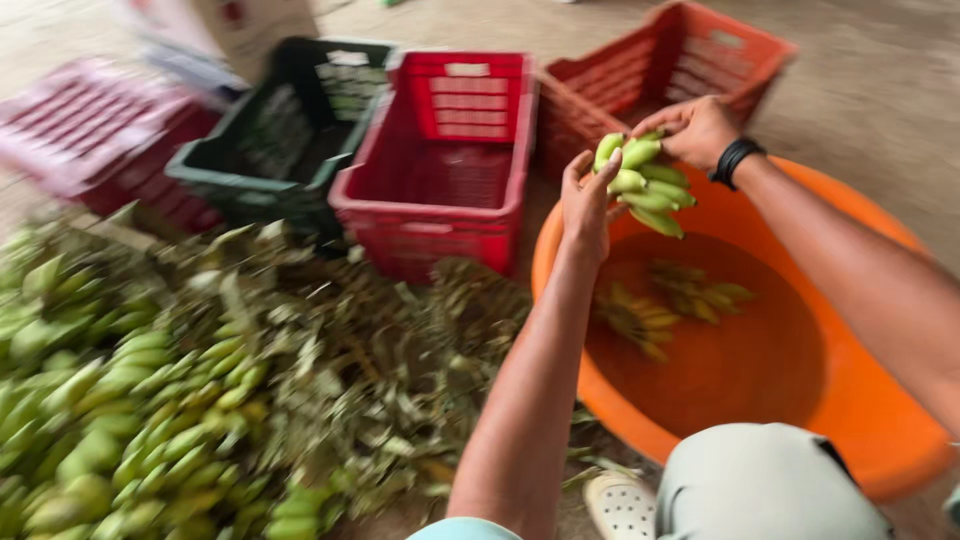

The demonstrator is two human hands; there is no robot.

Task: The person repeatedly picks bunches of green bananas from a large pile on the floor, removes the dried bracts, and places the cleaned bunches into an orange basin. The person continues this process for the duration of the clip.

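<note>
white labels on crate rims

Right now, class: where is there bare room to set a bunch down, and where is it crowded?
Free: inside the red crate and the orange crate, and the water in the orange tub beside the sunken bananas. Crowded: the banana heap and leaf litter. Both hands, left and right, hold a bunch.

Green bananas show at upper centre, above an orange tub holding murky orange-brown water with two yellowish-green bunches. Along the top of the frame stand slatted crates — pink, dark green, red, orange. A black wristband; at lower left, a pale green banana heap.
</note>
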